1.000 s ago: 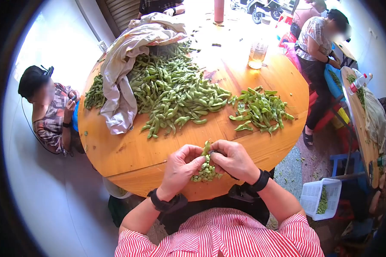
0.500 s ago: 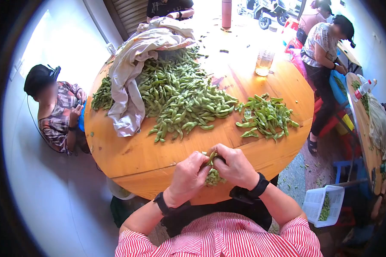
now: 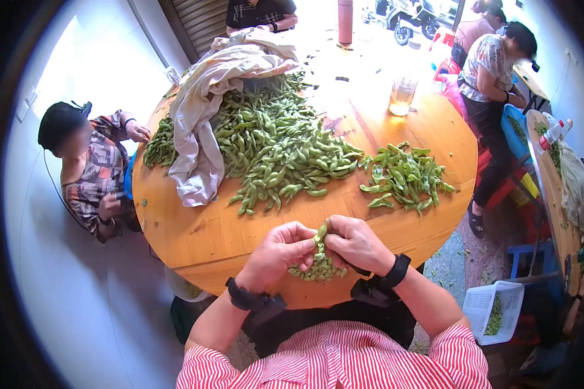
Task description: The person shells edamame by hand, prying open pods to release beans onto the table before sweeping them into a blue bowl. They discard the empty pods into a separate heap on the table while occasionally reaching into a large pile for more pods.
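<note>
My left hand (image 3: 280,251) and my right hand (image 3: 355,244) meet at the near edge of a round wooden table (image 3: 201,233), both pinching one green soybean pod (image 3: 319,235) between the fingertips. Under my hands lies a small heap of shelled beans (image 3: 318,269). A big pile of whole pods (image 3: 276,142) covers the table's middle. A smaller pile of split pods (image 3: 403,175) lies to the right of it.
A crumpled pale cloth (image 3: 204,97) drapes over the pile's left side. A glass of drink (image 3: 401,96) and a pink bottle (image 3: 345,13) stand at the far side. A seated person (image 3: 87,165) reaches to the table's left rim; another person (image 3: 493,71) stands at right. A white basket (image 3: 490,311) sits on the floor.
The seated person at the left has stretched one hand up onto the table rim. My hands stay together on the pod, the bean heap beneath them showing more.
</note>
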Demonstrator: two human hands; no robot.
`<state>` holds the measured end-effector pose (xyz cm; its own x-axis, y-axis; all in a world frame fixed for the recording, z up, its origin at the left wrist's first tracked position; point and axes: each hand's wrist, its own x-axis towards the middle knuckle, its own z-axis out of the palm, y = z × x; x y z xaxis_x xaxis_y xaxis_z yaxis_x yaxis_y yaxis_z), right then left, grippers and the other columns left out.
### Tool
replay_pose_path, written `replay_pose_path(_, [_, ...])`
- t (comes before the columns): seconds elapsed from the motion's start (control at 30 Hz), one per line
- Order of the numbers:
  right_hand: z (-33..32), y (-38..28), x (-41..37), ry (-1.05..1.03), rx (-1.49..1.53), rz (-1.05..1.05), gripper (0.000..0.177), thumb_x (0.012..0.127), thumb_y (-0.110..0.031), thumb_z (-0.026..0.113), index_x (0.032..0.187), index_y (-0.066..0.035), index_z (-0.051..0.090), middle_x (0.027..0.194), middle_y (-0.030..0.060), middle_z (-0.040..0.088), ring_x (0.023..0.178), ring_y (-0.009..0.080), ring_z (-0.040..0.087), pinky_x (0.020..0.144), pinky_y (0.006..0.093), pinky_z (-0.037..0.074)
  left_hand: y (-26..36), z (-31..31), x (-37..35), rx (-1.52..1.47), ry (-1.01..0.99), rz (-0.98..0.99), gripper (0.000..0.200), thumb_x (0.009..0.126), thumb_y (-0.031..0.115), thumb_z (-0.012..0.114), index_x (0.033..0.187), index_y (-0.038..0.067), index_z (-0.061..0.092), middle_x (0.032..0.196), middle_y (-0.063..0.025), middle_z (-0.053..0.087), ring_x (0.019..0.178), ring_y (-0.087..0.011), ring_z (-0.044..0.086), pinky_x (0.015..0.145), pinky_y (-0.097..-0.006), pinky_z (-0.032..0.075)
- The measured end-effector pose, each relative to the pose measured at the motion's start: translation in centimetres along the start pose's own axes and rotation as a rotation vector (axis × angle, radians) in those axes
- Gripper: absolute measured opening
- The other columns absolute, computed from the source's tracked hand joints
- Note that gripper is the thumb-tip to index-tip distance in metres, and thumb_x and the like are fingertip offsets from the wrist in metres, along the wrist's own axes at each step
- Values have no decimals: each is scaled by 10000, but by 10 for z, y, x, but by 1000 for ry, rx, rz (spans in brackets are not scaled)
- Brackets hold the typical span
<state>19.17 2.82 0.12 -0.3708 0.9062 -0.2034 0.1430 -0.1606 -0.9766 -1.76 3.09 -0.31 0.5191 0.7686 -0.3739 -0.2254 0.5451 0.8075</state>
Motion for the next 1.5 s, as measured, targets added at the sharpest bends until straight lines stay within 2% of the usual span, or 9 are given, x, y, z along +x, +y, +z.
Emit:
replay_pose_path(0.03, [0,-2,0,7,-14,8,126,909,-77,516,894,22,592,632,62,610,502,117,595,469,302,481,-2,3,0,0,-1,-3,108,941,71,672,1021,22,619,826,-37,662,678,-87,618,589,-236,521])
replay_pose_path(0.1, [1,-6,-1,-4,-47,-4,129,910,-81,519,894,25,592,632,69,608,503,125,594,474,304,483,-6,9,-1,802,143,332,131,956,111,671,1019,11,614,829,-29,658,677,-70,596,585,-228,509])
replay_pose_path(0.2, [1,-3,2,-12,-92,-50,138,912,-89,523,891,30,589,629,74,600,504,132,589,477,306,483,-7,9,-1,1099,191,615,168,961,141,675,1033,2,614,835,-14,651,680,-54,580,586,-212,498])
replay_pose_path(0.3, [0,-4,2,-19,-98,-69,147,914,-98,526,893,34,588,623,72,589,504,132,585,475,308,481,1,12,-6,503,135,204,147,964,133,666,1011,0,625,820,-5,645,693,-56,610,592,-222,508])
replay_pose_path(0.5, [-1,-9,7,-71,-81,-1,140,922,-102,538,897,28,585,640,48,584,519,110,579,470,289,472,3,5,-6,311,102,87,198,1018,210,592,1038,19,639,837,-4,662,665,-63,628,575,-197,519])
replay_pose_path(1.03, [8,-11,25,-21,-244,8,209,887,-130,532,840,63,599,617,146,610,491,191,619,480,351,507,-5,2,5,150,159,53,224,1042,284,555,1016,62,559,742,5,568,495,-51,472,417,-189,356])
replay_pose_path(1.17, [9,-7,24,-32,-206,-9,158,920,-103,543,864,38,585,643,65,602,517,116,612,482,281,508,-2,-3,7,283,152,127,215,1031,278,580,1016,64,574,741,29,558,520,-35,462,441,-193,359])
replay_pose_path(1.23, [12,1,25,59,-230,-71,206,877,-136,553,907,45,646,647,176,630,551,224,655,553,380,526,-1,-5,6,335,167,104,200,1029,260,584,1023,60,581,748,33,566,537,-32,474,455,-194,375])
replay_pose_path(1.5, [15,-2,22,148,-383,-233,178,857,-133,595,902,29,652,740,265,634,665,414,645,640,457,516,0,-7,6,304,161,98,97,996,126,576,1050,51,603,780,26,603,613,-41,548,517,-192,439])
